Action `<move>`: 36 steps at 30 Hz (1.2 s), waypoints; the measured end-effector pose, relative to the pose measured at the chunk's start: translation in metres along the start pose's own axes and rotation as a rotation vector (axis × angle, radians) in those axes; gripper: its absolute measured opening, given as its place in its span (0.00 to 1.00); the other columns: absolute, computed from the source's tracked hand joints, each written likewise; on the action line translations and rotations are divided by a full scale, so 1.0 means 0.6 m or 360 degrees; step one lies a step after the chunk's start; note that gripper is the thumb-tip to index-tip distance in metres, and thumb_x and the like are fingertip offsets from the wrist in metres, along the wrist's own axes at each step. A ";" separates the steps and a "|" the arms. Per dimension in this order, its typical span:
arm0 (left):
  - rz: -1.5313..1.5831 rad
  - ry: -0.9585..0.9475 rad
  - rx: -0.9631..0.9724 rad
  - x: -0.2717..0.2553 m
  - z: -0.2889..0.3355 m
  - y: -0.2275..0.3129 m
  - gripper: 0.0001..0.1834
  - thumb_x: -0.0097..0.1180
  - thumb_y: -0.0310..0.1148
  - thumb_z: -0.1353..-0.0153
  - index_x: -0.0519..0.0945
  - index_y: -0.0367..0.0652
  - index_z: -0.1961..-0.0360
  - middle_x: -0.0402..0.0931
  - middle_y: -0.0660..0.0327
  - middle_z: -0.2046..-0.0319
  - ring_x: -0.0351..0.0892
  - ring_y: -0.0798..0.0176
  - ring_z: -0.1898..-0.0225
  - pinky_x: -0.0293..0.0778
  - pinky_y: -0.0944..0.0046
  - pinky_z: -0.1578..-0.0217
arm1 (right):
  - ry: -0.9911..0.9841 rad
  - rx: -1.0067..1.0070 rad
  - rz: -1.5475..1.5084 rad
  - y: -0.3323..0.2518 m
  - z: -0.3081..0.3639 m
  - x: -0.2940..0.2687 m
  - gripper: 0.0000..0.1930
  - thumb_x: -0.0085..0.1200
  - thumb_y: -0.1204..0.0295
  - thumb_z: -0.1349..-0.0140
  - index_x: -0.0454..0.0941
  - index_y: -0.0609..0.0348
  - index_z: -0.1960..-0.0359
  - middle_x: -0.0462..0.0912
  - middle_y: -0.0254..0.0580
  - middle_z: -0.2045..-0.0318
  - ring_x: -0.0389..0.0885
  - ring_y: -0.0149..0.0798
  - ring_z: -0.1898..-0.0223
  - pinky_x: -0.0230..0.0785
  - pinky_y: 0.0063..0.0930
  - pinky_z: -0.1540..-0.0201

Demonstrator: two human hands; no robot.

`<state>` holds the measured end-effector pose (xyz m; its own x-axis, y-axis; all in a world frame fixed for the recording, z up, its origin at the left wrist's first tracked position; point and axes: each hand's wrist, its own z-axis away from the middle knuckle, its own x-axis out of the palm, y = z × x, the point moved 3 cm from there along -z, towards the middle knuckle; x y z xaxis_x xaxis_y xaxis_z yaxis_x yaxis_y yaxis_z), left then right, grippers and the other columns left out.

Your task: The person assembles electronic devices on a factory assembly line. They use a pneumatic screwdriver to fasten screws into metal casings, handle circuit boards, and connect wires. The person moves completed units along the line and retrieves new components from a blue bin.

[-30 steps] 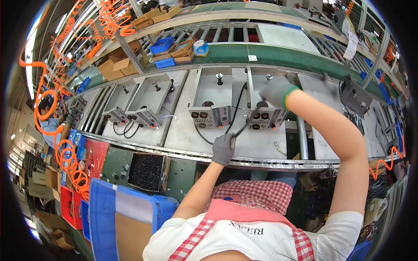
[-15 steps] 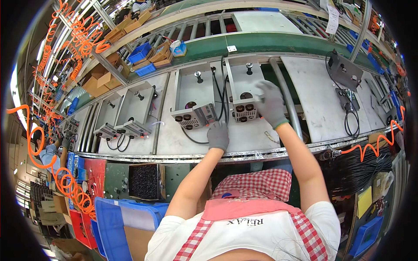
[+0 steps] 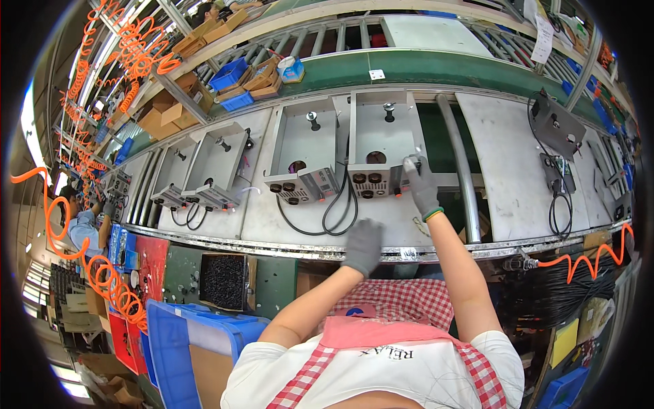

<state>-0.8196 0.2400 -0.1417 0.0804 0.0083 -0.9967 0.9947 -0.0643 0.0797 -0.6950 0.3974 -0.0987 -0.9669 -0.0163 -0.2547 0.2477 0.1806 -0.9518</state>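
Both my hands wear grey gloves. My right hand is at the front right corner of an open grey metal housing, its fingers closed around the edge beside the front panel. This housing has round black sockets on its front and a black post inside. My left hand is off the housings, above the near edge of the white board, its fingers slightly smeared and hard to read. A similar housing stands just to the left, with a black cable looped in front of the pair.
Two more housings stand farther left. On the right, a dark panel with a cable lies on another white board, beyond a metal roller. A box of small black parts and a blue bin are below left.
My left hand has drawn back from the cable between the housings toward me. My right hand has come down to the right housing's front corner. The cable now forms a wider loop in front.
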 end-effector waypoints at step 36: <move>0.0106 0.1049 -0.0922 0.035 0.060 -0.144 0.27 0.55 0.33 0.44 0.70 0.41 0.41 0.66 0.45 0.45 0.65 0.40 0.44 0.61 0.46 0.42 | 0.0650 0.0668 0.2092 0.215 0.076 -0.414 0.25 0.50 0.57 0.41 0.74 0.64 0.48 0.76 0.58 0.47 0.75 0.54 0.47 0.67 0.42 0.45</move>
<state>-0.9062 0.2099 -0.1701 -0.0181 0.6085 -0.7934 0.8480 0.4297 0.3102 -0.4202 0.3799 -0.1663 0.0405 0.2221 -0.9742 0.8876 -0.4558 -0.0670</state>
